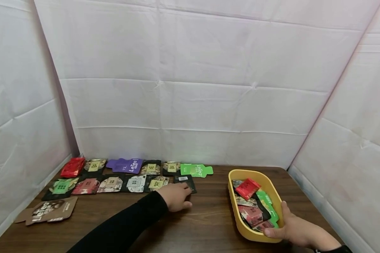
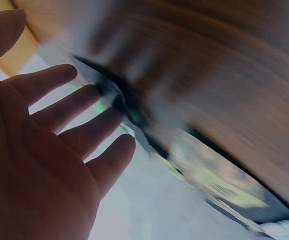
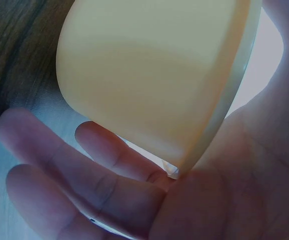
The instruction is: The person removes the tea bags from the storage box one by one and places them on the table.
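With fingers extended, my left hand (image 1: 175,196) lies over the near edge of a black sachet (image 1: 186,181) at the right end of the front row. The left wrist view shows the fingertips of the left hand (image 2: 59,130) against a blurred dark sachet (image 2: 102,75). At the right, my right hand (image 1: 296,226) holds the near right corner of a yellow plastic basket (image 1: 232,203), thumb at the near end. Its fingers curl along the basket's outer wall (image 3: 149,75) in the right wrist view. Inside lie a red sachet (image 1: 248,188), a green packet (image 1: 269,207) and several others.
Two rows of tea sachets lie at the back left, including a purple packet (image 1: 126,165), a green packet (image 1: 196,170) and a red sachet (image 1: 73,167). A brown packet (image 1: 52,211) lies nearer at left. White sheeting (image 1: 190,105) encloses the wooden table (image 1: 206,225).
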Demonstrator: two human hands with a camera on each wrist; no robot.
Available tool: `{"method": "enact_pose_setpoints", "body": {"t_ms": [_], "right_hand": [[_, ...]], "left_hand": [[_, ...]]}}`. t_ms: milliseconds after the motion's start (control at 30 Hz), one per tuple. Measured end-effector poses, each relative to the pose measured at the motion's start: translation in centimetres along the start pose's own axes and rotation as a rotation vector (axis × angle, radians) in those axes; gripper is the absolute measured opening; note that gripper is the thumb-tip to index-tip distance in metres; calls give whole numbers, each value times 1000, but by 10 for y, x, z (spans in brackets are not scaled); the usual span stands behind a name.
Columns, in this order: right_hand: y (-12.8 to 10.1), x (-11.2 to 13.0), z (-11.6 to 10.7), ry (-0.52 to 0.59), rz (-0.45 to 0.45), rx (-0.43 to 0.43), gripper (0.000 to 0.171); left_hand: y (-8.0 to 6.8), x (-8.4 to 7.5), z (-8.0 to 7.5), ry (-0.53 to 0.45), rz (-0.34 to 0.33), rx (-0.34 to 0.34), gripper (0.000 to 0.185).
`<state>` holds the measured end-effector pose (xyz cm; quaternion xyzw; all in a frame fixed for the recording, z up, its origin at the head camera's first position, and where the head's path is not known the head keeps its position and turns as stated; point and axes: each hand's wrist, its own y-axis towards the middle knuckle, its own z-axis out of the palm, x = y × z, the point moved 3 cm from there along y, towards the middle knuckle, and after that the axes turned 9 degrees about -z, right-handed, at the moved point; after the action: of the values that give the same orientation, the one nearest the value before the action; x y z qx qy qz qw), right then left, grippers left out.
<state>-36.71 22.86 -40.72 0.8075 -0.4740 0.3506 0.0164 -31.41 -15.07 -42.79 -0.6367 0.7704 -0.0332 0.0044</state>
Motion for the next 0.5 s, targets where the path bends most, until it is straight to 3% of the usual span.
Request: {"method": "enact_pose_setpoints", "body": {"t_ms": [133,333,433,500], "right_hand": [[-3,-1,-1,-14,6,0,130],[-4,-2,-1,-10,7,-2,130],[-5,-4,4,9,17,1,129],[-4,-5,8,23,25,4,130]], "left_hand": [[-6,15,1,-54,9,1,55],[-15,25,0,-117,23,-16,52],[-39,36,-3,-153,12,-103,50],[-72,54,-6,-168,-56,-158,45]]}}
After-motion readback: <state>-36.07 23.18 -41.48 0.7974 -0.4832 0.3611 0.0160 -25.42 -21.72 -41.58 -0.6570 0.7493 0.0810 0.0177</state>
